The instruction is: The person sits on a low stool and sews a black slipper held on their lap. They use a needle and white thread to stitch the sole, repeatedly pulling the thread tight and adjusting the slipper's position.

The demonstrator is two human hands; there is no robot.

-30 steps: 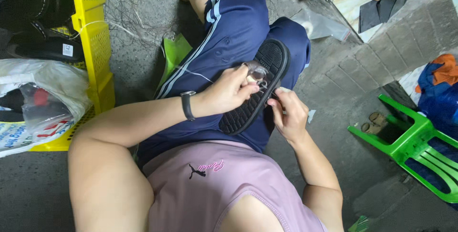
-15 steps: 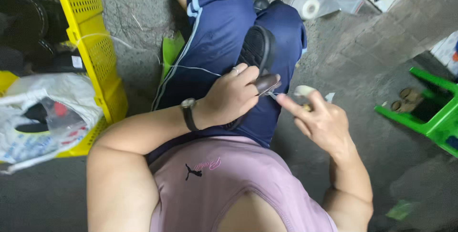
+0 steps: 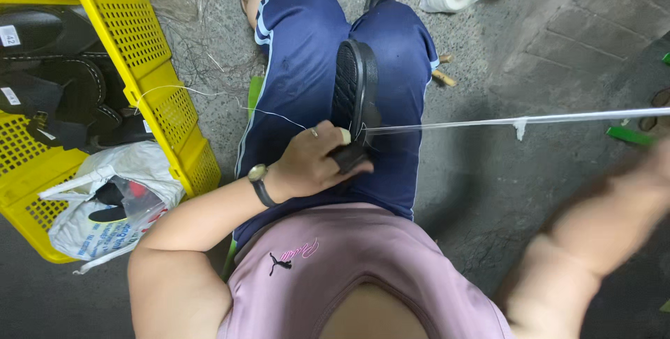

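Sandal (image 3: 356, 95) on lap — left hand (image 3: 314, 164) clamps heel (thread (image 3: 488, 123) taut).

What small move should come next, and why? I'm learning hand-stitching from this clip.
Probably bring the right arm back toward the black rubber-soled shoe. The white thread is already drawn taut across to the right, the right hand is out of frame, and the left hand pins the shoe on the lap, so little pull seems left.

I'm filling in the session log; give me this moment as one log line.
left hand: grips black shoe on lap | right hand: out of frame, arm blurred | thread: taut, shoe to right | yellow crate: at left
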